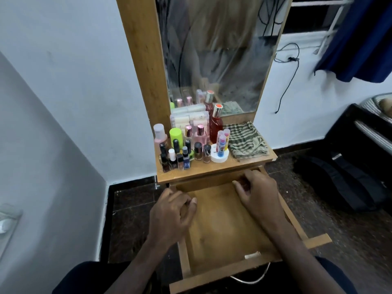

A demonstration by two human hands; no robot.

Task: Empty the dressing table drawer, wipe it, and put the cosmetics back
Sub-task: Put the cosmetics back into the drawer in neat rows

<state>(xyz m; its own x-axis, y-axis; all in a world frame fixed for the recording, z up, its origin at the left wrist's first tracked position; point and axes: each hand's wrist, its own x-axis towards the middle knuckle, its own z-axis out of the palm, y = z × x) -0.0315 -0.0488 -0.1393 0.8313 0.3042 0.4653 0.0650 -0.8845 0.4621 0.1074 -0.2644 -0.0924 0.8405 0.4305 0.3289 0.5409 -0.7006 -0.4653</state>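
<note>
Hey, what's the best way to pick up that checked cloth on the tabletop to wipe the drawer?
Come from above and pinch the checked cloth at its raised folds near the front right. It lies crumpled and flat, with the lip balm tubes close on its left, so the right side is freer.

Right hand (255, 190) hides whatever its fingertips touch.

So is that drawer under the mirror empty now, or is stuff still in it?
Nearly empty. The pulled-out drawer shows bare wood, apart from one small pale item by its front edge. The right hand hides the far corner, so cannot tell there.
</note>
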